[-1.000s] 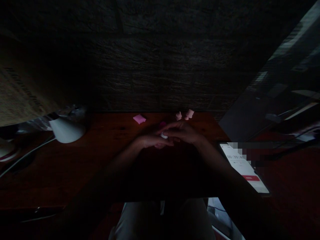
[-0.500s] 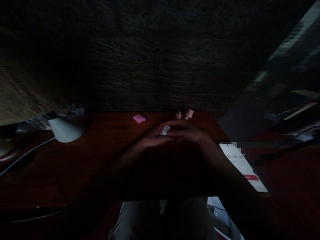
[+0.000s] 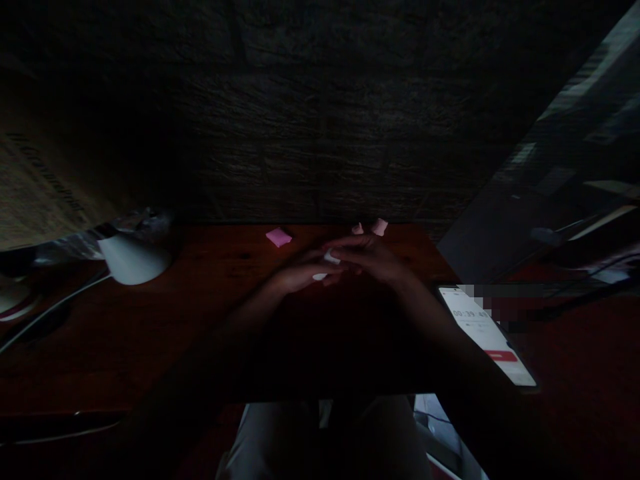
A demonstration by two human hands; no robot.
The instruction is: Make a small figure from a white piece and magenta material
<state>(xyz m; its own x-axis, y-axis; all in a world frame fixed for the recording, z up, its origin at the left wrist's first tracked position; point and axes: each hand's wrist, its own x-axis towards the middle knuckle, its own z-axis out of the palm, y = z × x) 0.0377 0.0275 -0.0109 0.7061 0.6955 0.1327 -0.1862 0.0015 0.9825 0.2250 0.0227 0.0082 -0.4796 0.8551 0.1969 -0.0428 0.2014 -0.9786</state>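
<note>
My left hand (image 3: 301,274) and my right hand (image 3: 373,257) meet over the wooden table, fingers closed together around a small white lump (image 3: 331,256). It looks soft, like modelling clay, and part of it is covered by the fingers. A second white bit (image 3: 319,276) shows at the lower edge of my left hand; whether it belongs to the same lump I cannot tell. Just beyond my right hand lie a pale pink piece (image 3: 380,227) and a smaller pale pink piece (image 3: 357,229), partly hidden. A brighter pink block (image 3: 279,237) rests farther left.
On the left are a white cone-shaped object (image 3: 134,260) with a cable, and a brown printed box (image 3: 45,180). A lit phone (image 3: 487,340) showing a timer lies by my right forearm. A dark brick wall (image 3: 320,133) stands behind the table (image 3: 210,300). The light is dim.
The white lump has shifted and turned between my fingers, and a white bit now shows below my left hand. Magenta and pink patches seen around the hands earlier are out of sight.
</note>
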